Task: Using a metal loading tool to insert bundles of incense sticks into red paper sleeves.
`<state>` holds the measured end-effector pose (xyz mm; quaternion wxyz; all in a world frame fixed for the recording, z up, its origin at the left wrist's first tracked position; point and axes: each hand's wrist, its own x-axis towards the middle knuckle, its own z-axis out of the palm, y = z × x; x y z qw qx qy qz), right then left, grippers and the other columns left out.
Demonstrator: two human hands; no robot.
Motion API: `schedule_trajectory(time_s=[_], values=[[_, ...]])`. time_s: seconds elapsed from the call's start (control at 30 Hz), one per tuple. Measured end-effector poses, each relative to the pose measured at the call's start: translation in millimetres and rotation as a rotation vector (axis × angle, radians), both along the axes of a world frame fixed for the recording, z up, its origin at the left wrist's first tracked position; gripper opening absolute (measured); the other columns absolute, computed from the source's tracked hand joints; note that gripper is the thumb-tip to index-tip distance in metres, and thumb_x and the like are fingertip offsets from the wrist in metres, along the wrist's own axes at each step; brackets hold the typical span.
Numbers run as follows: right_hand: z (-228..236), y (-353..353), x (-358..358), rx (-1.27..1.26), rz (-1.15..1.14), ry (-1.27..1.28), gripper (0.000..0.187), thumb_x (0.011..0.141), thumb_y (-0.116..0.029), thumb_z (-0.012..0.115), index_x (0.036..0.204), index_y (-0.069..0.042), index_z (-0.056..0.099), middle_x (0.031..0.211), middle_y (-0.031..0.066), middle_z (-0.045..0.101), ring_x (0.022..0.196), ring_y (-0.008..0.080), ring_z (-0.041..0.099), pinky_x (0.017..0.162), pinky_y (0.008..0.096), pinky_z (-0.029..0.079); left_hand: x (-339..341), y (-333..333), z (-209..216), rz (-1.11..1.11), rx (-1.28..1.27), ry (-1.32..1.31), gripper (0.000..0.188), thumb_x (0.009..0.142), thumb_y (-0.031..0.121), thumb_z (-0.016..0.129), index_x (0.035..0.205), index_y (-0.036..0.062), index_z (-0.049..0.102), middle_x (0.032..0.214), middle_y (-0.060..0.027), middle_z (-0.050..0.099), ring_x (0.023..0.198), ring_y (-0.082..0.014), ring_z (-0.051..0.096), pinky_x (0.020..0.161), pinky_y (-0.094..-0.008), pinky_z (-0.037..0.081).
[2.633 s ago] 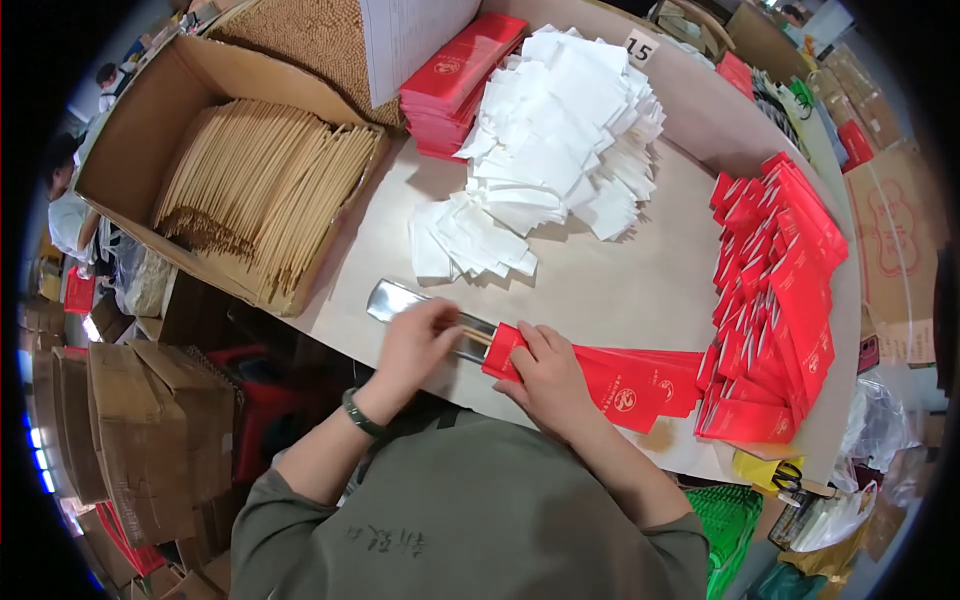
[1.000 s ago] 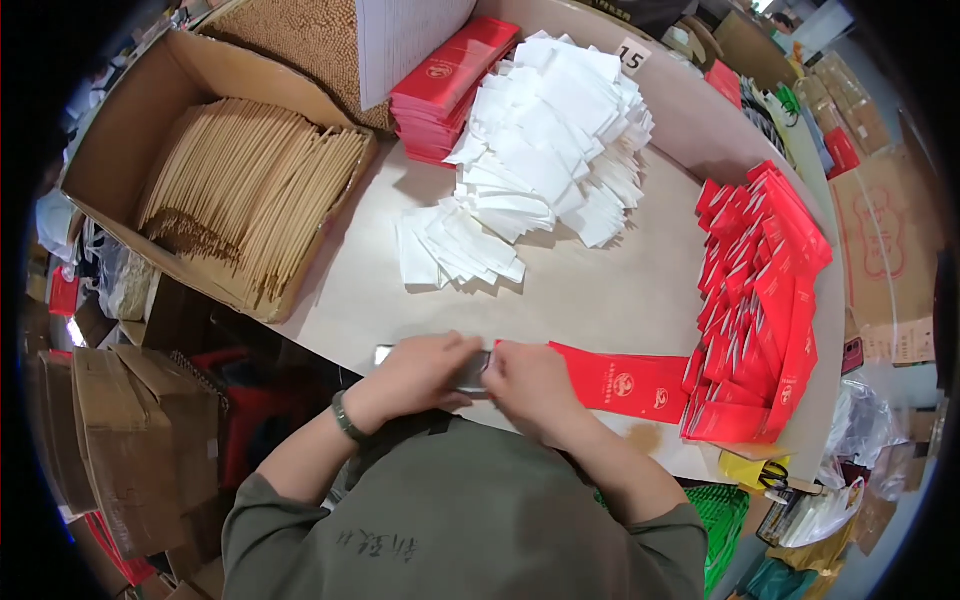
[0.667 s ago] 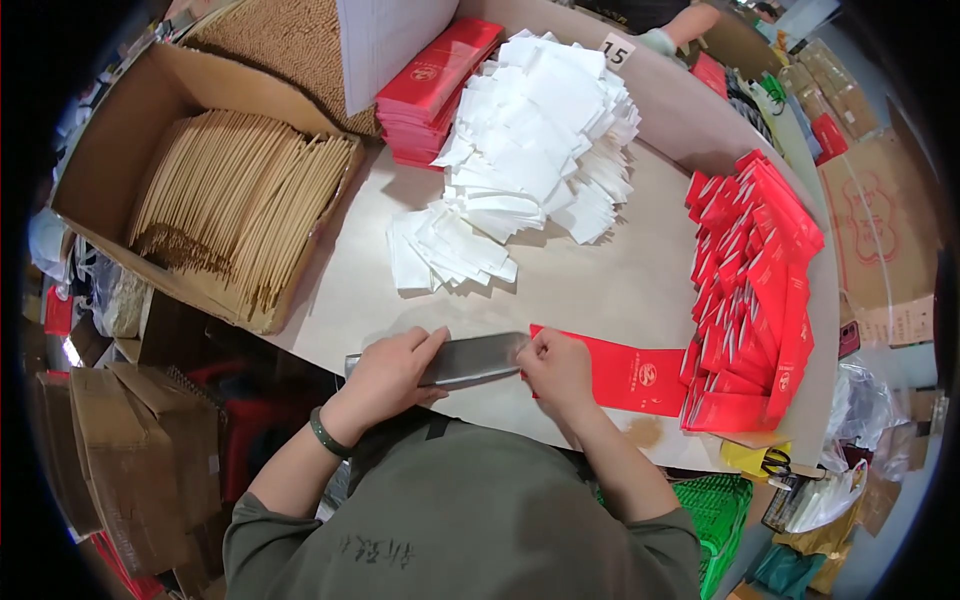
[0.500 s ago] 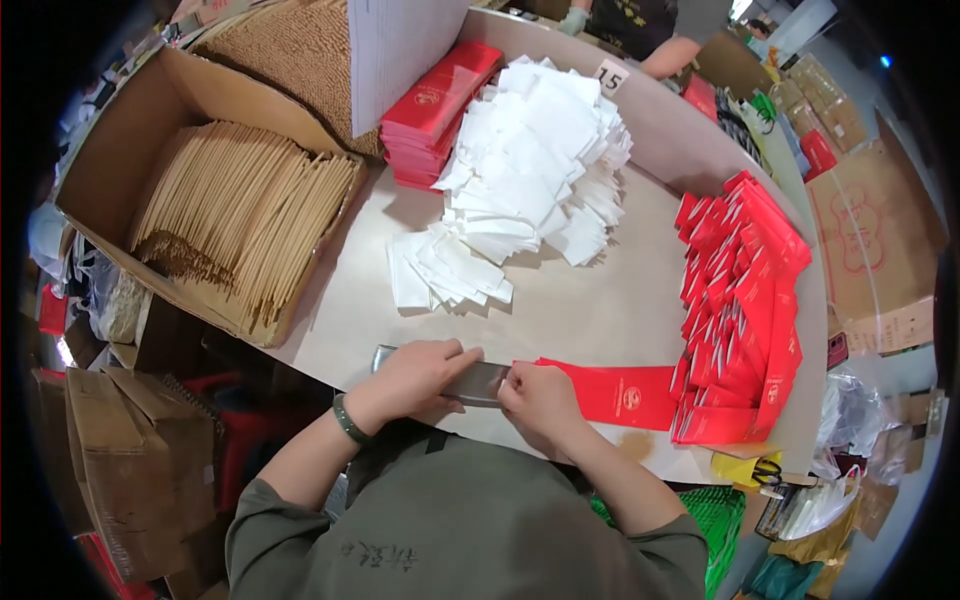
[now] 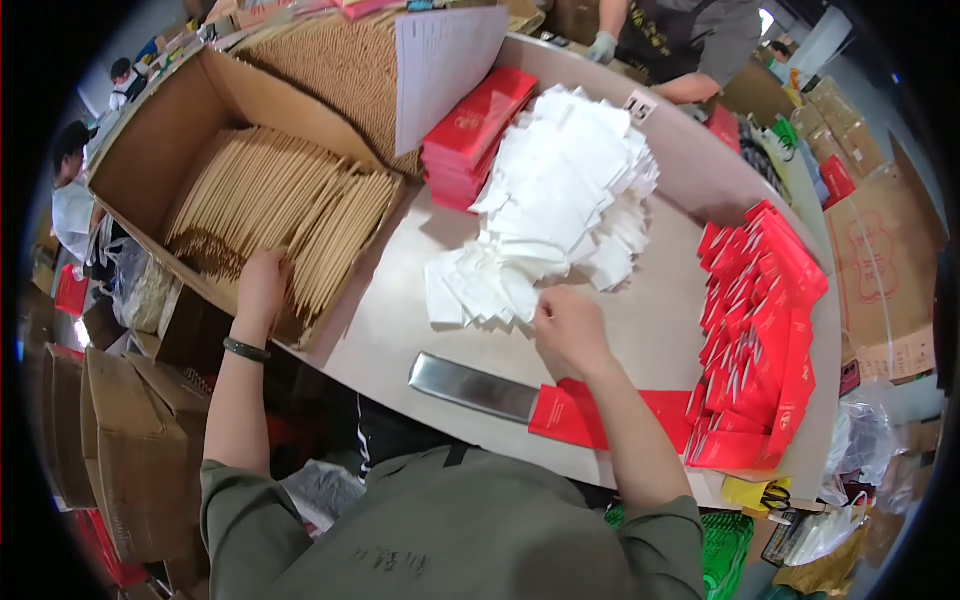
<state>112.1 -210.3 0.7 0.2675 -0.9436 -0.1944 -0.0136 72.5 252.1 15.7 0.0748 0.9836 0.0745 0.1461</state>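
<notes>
My left hand (image 5: 262,288) reaches into the open cardboard box (image 5: 165,150) at the left and rests on the bundle of thin wooden sticks (image 5: 280,215) lying in it. My right hand (image 5: 565,328) touches the near edge of the heap of white paper pieces (image 5: 555,215) in the middle of the round table (image 5: 650,330). Whether either hand has gripped anything is hidden. A flat shiny metal sleeve (image 5: 472,387) lies near the front edge, its right end inside a red paper envelope (image 5: 610,418).
Several filled red envelopes (image 5: 765,330) are piled at the right. A stack of flat red envelopes (image 5: 470,135) lies at the back beside a white sheet. Another person (image 5: 680,45) stands behind the table. Cardboard boxes (image 5: 120,450) stand on the floor at the left.
Both hands have left the metal sleeve and red envelope. My left hand went out to the sticks in the box, my right hand up to the white paper heap.
</notes>
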Motion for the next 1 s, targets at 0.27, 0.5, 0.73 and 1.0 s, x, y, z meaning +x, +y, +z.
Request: schedule_trajectory(time_s=[0.27,0.5,0.73,1.0], values=[[9,-9,-77,-0.110,0.472,0.135,0.008,0.081,-0.010,0.063,0.079,-0.004,0.058,0.078,0.0117,0.059,0.076,0.0309,0.062,0.066,0.0418,0.051,15,-10,14,0.023,0.083,0.093,0.023,0.096,0.013,0.052,0.114,0.0010,0.063,0.102,-0.0218,0.067,0.097,-0.0432,0.063,0.080,-0.0500,0.051],[20,-4,-111,0.204,0.112,0.072,0.012,0.081,-0.008,0.071,0.083,-0.004,0.059,0.090,0.0114,0.061,0.084,0.0310,0.060,0.072,0.0405,0.051,-27,-44,8,0.110,-0.813,-0.296,0.017,0.101,0.013,0.056,0.112,0.0028,0.063,0.078,-0.0004,0.059,0.074,-0.0090,0.055,0.064,-0.0238,0.043],[3,-31,-131,0.190,0.162,-0.002,0.026,0.078,-0.017,0.078,0.086,-0.003,0.058,0.123,0.0185,0.058,0.111,0.0399,0.055,0.093,0.0467,0.048,-77,-126,2,-0.379,-1.158,0.596,0.007,0.092,0.006,0.070,0.095,-0.0003,0.070,0.082,0.0009,0.066,0.073,-0.0068,0.057,0.065,-0.0213,0.047],[-17,-31,-133,0.029,0.281,-0.036,0.035,0.078,-0.022,0.079,0.095,0.001,0.059,0.137,0.0259,0.051,0.123,0.0442,0.051,0.102,0.0498,0.044,-63,-230,-23,-0.679,-0.745,0.404,0.014,0.084,0.012,0.074,0.092,0.0022,0.069,0.084,-0.0128,0.065,0.082,-0.0251,0.067,0.072,-0.0356,0.052]])
